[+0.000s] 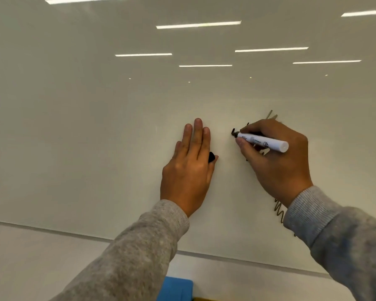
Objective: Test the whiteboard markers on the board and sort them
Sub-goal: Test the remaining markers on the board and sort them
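A: What fills the view?

B: A glossy white whiteboard (96, 127), nearly edge to edge. Long ceiling lights (198, 25) are reflected in its upper part. Its lower edge runs slantwise across the bottom, with a paler wall (30, 261) under it.

A: And the person?

B: Two arms in grey knit sleeves (139, 246) come up from the bottom. The left hand (188, 168) lies flat against the board, fingers straight and close together, pointing up. A black marker cap (211, 157) is tucked between the thumb and the side of the hand, so the thumb grips the cap while the fingers stay flat.

A: The right one?

B: The right hand (276, 157) is clenched around a white-barrelled marker (263, 141), thumb and fingers pinching it near the dark tip end. The barrel's rear end points to the right and toward the camera. The black tip touches the board at the end of a short black stroke (233, 131).

A: Other marks?

B: A faint brownish zigzag scribble (279, 210) sits below the right wrist, partly hidden by the sleeve. Some thin grey strokes (270, 115) show just above the knuckles.

A: Anything smaller?

B: A blue object (176, 288) at the bottom edge, between the arms; I cannot tell what it is.
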Demonstrator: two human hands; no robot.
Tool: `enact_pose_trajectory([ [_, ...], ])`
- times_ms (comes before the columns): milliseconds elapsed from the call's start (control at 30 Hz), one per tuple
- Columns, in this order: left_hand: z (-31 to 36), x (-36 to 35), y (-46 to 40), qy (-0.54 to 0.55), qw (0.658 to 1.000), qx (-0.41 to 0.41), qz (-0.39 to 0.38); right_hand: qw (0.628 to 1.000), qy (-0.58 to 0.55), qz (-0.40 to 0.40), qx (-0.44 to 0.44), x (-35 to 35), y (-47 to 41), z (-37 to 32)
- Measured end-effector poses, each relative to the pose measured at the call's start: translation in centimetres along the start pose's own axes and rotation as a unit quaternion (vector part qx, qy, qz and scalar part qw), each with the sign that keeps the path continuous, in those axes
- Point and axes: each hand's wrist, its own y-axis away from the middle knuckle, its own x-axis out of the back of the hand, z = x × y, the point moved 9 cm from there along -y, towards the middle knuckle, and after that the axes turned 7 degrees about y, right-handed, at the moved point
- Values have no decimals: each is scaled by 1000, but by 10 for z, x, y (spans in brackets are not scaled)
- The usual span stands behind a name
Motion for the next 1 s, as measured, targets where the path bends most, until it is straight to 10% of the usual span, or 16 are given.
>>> enact_pose_trajectory([
  [1000,-2,-4,8,-10,1000,-16,0,998,4,-51,29,7,54,21],
])
